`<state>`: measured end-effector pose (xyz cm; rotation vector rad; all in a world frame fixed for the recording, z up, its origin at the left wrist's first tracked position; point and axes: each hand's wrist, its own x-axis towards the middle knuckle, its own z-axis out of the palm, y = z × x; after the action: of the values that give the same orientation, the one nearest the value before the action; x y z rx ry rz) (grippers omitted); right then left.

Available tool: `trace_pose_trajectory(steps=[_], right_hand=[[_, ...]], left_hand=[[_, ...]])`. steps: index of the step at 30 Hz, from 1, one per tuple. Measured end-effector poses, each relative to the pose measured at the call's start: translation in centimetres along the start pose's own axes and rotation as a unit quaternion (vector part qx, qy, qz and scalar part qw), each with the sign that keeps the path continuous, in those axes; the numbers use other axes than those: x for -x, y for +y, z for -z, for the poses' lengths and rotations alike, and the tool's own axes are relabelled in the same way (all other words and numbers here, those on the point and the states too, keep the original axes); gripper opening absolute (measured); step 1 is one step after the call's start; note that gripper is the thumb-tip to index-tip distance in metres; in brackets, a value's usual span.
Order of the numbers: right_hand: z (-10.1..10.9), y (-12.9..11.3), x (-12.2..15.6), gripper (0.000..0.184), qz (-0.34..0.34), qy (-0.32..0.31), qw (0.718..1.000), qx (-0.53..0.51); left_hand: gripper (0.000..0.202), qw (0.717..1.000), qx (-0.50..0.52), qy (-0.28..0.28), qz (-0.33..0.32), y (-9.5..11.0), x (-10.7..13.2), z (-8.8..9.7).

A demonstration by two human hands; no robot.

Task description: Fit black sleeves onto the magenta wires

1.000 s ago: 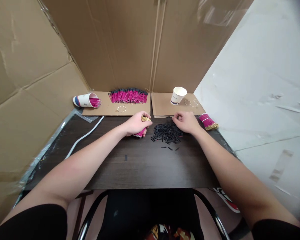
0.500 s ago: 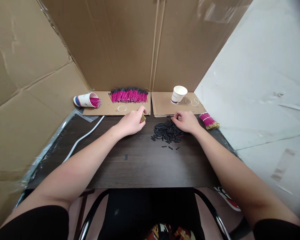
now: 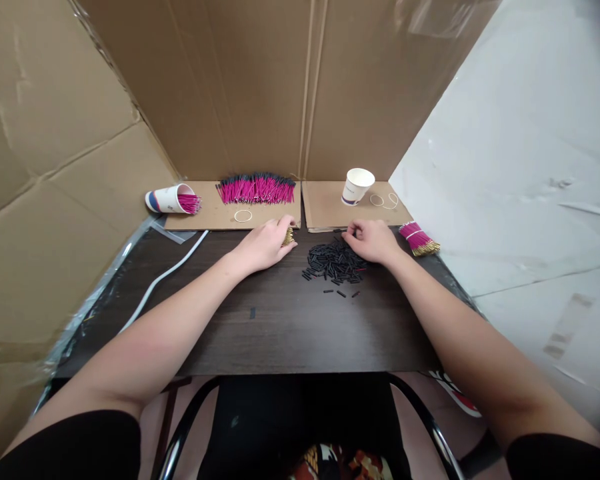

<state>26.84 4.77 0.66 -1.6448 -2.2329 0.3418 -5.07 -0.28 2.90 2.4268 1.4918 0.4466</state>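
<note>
My left hand [image 3: 267, 244] is wrapped round a bundle of wires [image 3: 289, 236]; only their gold-coloured tips show, facing right. Across from it, my right hand [image 3: 373, 240] rests at the upper right edge of a heap of short black tubes [image 3: 336, 261]. Its fingers are curled together, and whatever they pinch is hidden. A few loose black tubes lie in front of the heap. On the cardboard behind my left hand lies a wide row of pink wires [image 3: 256, 189] with black ends. A banded bundle of pink wires [image 3: 419, 239] with gold tips lies right of my right hand.
A tipped paper cup [image 3: 166, 199] holding pink wires lies at the back left. An upright paper cup [image 3: 357, 187] stands on the right cardboard beside rubber bands [image 3: 384, 201]. Another rubber band [image 3: 243, 216] lies on the left. A pale cable [image 3: 167, 273] crosses the table's left side.
My left hand has turned slightly, and its thumb now reaches further right below the gold tips. My right hand stays at the heap, almost unmoved.
</note>
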Motion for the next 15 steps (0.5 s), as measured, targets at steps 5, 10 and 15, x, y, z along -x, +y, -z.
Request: trace_pose_trajectory(steps=[5,10,15], right_hand=[[0.1,-0.2,0.1,0.020,-0.004,-0.001,1.000,0.002],[0.1,-0.3,0.1,0.021,-0.007,-0.003,1.000,0.000],[0.2,-0.3,0.1,0.019,-0.010,-0.005,1.000,-0.001]], left_hand=[[0.049,1.000,0.013,0.018,-0.002,0.1,0.0,-0.2],[0.058,0.999,-0.025,0.028,-0.005,0.5,0.0,0.0],[0.069,0.998,-0.045,0.043,-0.004,1.0,0.3,0.5]])
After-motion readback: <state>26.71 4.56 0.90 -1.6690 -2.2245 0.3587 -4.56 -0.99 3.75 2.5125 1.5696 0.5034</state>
